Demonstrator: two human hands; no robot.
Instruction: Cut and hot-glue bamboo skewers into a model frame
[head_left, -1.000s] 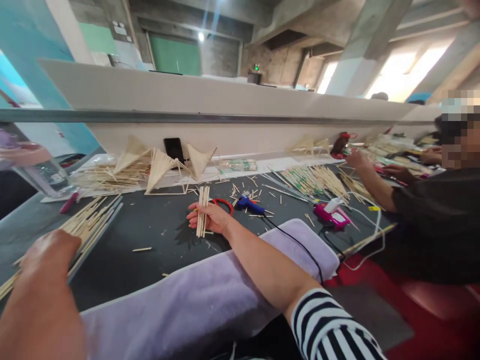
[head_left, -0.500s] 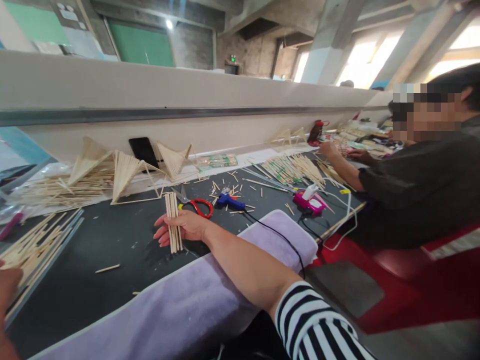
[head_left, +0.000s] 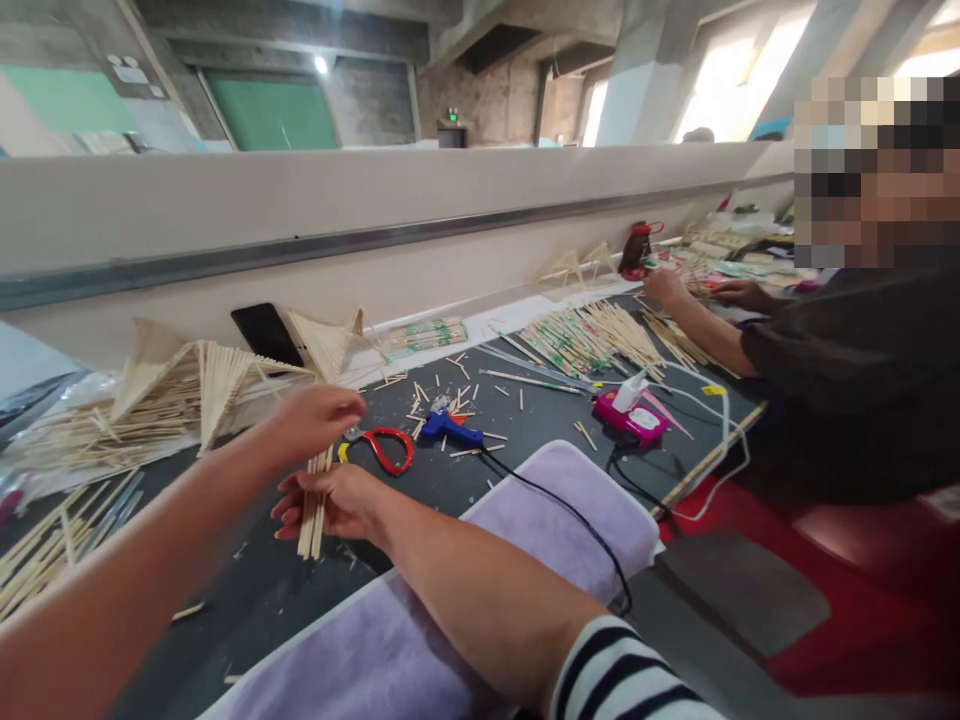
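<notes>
A small bundle of thin wooden sticks (head_left: 310, 530) stands tilted in my right hand (head_left: 345, 500), which is closed around it with the fingers showing past its left side. Just above the bundle's upper end is my left hand (head_left: 324, 412), its fingers bent together. Its palm side is turned away, so I cannot see what it holds, if anything, or whether it touches the stick ends. Close to the right of both hands lie red-handled scissors (head_left: 386, 450), and beyond them a blue glue gun (head_left: 452, 428) with a black cord.
A lilac cloth (head_left: 555, 500) covers the table's near edge. Loose sticks (head_left: 52, 545) lie at left, more sticks (head_left: 600, 335) at right. Stick-built models (head_left: 225, 385) and a phone (head_left: 266, 335) stand by the partition. A pink power strip (head_left: 631, 418) sits near a co-worker's arm (head_left: 697, 315).
My left hand has come from the loose sticks at the far left over to the top of the bundle. My right hand still holds the bundle. The view has shifted slightly.
</notes>
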